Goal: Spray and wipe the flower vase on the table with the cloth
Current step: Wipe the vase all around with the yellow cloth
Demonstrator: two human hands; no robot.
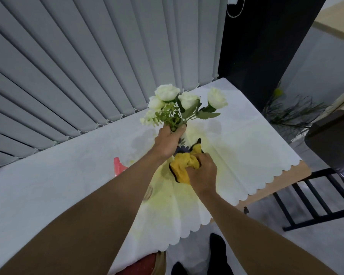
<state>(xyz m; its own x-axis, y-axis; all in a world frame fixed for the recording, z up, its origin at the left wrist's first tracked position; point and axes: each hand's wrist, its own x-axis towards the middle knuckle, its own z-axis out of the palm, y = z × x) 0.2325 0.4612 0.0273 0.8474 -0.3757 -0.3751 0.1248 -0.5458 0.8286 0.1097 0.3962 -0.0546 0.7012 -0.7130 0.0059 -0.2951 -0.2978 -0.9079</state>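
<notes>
Centre of the frame: the left hand (168,141) is wrapped tight round the neck of the white patterned flower vase (182,140), fingers closed just under the white artificial roses (179,100). Just below, the right hand (202,172) has the soft yellow microfibre cloth (182,167) bunched in a closed fist, pressed against the vase body. The vase looks hard, smooth, probably breakable and slick if wet, so the neck is the sensible hold. A pink spray bottle (118,167) peeks out left of the forearm, on the white tablecloth (236,151).
</notes>
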